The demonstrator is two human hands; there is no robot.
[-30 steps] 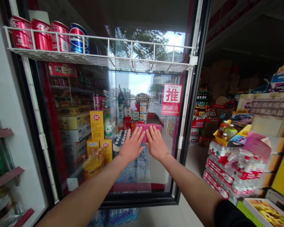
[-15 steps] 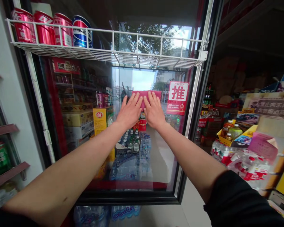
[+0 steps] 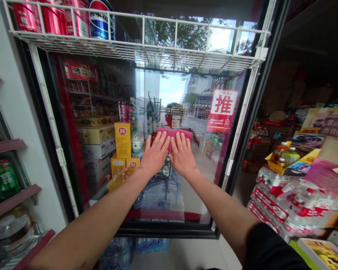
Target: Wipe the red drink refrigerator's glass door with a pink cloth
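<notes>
A folded pink cloth (image 3: 174, 132) lies against the glass door (image 3: 197, 180), below the white wire rack. My left hand (image 3: 154, 153) rests flat on the cloth's left part with its fingers stretched upward. Beside it, my right hand (image 3: 181, 154) presses on the right part in the same way, fingers extended. The two hands almost touch at the index fingers and thumbs. Both palms cover the lower part of the cloth. To the right of the hands, a red and white push sticker (image 3: 222, 110) is on the glass.
The wire rack (image 3: 160, 48) crosses the door's upper part, with several cans, among them a blue one (image 3: 100, 22), at its left end. Shelves with cans (image 3: 2, 180) stand at left. Shrink-wrapped bottles (image 3: 295, 206) and a yellow carton (image 3: 295, 163) are at right.
Both hands and the cloth have slid down the glass from just below the rack. The camera view has tilted down and shifted slightly, so the rack appears higher.
</notes>
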